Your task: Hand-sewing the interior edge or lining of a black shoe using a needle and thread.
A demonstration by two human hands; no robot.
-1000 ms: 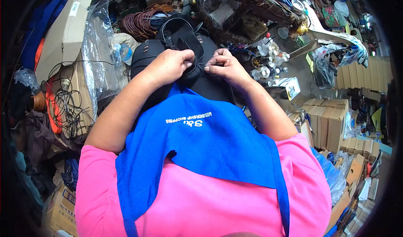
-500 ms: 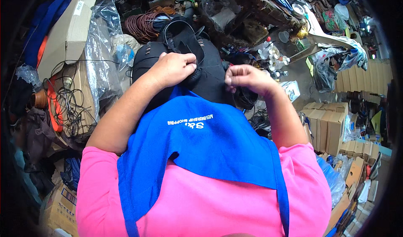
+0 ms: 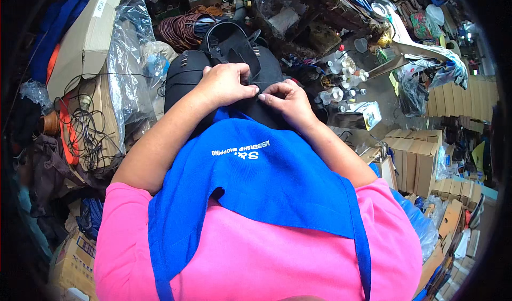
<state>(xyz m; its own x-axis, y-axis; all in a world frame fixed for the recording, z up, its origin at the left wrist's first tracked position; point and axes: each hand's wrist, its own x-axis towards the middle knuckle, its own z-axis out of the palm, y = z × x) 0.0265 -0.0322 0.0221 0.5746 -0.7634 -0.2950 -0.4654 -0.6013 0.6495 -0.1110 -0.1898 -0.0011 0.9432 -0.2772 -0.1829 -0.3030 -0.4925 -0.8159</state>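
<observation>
On my lap, over black trousers [image 3: 184,77], lies a black strapped item [image 3: 228,47] that looks like a sandal, with a wide loop standing up at its far end. My left hand [image 3: 226,85] is closed on its near part and hides most of it. Close to the left fingertips, my right hand [image 3: 288,101] pinches with thumb and forefinger. Whatever sits in that pinch is too small to make out. The fingertips of both hands almost meet. A blue apron [image 3: 250,183] covers my front up to the wrists.
Coiled reddish cord [image 3: 181,31] lies beyond my knees. To the right stand several small bottles [image 3: 336,63] and a metal can [image 3: 368,115]. Cardboard boxes [image 3: 413,157] are stacked further right. At left are clear plastic sheeting [image 3: 130,61], a tall carton [image 3: 85,39] and tangled black wire [image 3: 96,125].
My right hand has moved left and inward, from beside my right knee to the left fingertips. The left hand stays at the sandal-like item, its thumb now reaching toward the right hand.
</observation>
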